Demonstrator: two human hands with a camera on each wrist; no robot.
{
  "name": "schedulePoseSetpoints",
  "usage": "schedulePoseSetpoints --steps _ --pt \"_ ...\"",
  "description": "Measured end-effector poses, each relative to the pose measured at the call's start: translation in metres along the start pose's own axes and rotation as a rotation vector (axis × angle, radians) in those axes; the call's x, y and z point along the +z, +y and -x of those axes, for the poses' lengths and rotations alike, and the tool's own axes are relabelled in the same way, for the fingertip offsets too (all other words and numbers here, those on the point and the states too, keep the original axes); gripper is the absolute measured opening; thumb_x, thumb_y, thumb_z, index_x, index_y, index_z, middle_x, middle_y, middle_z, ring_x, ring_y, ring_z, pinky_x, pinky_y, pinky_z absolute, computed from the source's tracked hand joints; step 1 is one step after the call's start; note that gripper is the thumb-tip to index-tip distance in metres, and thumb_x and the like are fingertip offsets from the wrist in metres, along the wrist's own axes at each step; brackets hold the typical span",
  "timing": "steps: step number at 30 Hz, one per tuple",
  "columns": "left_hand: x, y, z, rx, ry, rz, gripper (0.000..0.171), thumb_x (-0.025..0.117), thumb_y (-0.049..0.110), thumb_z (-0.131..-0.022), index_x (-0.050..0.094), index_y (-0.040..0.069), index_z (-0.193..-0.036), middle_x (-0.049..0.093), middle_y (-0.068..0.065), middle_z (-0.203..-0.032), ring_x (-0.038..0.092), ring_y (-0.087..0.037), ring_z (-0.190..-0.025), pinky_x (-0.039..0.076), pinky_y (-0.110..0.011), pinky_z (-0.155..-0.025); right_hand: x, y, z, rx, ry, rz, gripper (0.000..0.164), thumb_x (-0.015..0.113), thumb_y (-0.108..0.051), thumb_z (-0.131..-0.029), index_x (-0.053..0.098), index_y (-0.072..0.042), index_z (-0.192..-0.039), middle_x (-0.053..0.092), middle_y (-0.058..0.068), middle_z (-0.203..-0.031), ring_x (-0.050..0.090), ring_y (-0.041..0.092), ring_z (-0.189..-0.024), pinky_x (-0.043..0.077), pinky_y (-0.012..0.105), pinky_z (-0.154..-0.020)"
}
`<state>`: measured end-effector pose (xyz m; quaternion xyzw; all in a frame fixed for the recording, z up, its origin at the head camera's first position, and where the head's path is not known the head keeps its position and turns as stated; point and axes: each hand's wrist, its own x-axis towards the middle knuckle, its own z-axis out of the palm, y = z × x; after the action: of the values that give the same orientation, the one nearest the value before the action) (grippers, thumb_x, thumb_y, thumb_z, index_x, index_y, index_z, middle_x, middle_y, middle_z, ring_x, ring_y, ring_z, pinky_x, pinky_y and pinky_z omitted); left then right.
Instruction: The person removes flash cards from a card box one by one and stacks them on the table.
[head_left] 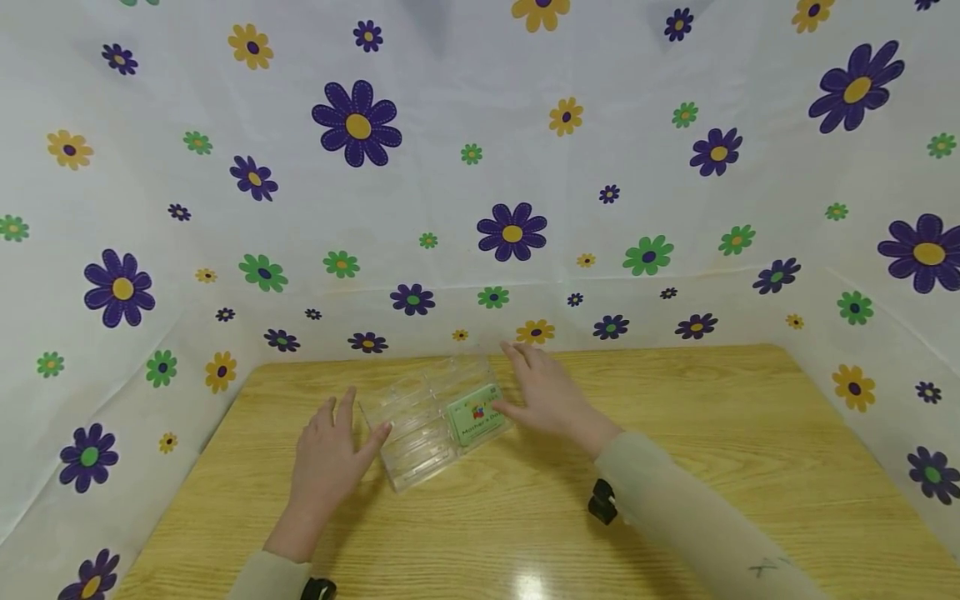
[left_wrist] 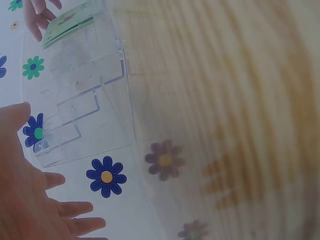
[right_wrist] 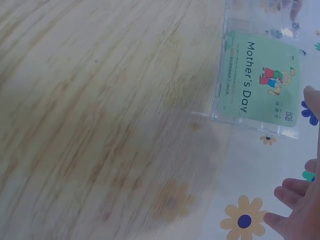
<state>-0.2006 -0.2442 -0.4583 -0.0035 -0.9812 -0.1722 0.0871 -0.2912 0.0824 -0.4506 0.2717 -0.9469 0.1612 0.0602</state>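
A clear plastic display rack (head_left: pixel 416 433) with stepped tiers in two columns sits tilted at an angle on the table. In its right column stand green cards, the front one (right_wrist: pixel 260 80) reading "Mother's Day" with a small cartoon picture. My left hand (head_left: pixel 326 458) is at the rack's left side, fingers spread and thumb near its edge. On the other side, my right hand (head_left: pixel 551 392) has its fingers extended, with the thumb over the right edge of the card in the head view. Neither hand grips anything. The rack's left column holds no cards.
The wood-grain table (head_left: pixel 675 467) extends around the rack on all sides. Behind it and at both sides hangs a white cloth (head_left: pixel 427 192) printed with purple, yellow and green flowers. Dark wrist devices (head_left: pixel 602 502) sit by both sleeves.
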Motion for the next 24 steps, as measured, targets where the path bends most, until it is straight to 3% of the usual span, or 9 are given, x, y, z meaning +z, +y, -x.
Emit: schedulePoseSetpoints --steps 14,24 --pt "0.004 0.003 -0.002 0.017 -0.029 -0.013 0.09 0.055 0.055 -0.106 0.024 -0.004 -0.165 0.034 -0.042 -0.16 0.037 -0.063 -0.146 0.03 -0.074 -0.122 0.008 -0.004 -0.01 0.0 -0.061 -0.03 0.102 0.058 -0.064 -0.101 0.014 -0.001 -0.169 0.032 0.027 -0.17 0.035 0.043 -0.158 0.029 0.054 -0.131" --pt "0.007 0.003 -0.003 0.017 -0.034 -0.008 0.09 0.057 0.052 -0.106 0.024 -0.008 -0.164 0.035 -0.042 -0.16 0.038 -0.062 -0.146 0.031 -0.072 -0.123 0.014 -0.008 -0.008 -0.001 -0.073 -0.055 0.105 0.059 -0.065 -0.101 0.014 0.002 -0.169 0.035 0.026 -0.169 0.039 0.042 -0.156 0.032 0.05 -0.131"
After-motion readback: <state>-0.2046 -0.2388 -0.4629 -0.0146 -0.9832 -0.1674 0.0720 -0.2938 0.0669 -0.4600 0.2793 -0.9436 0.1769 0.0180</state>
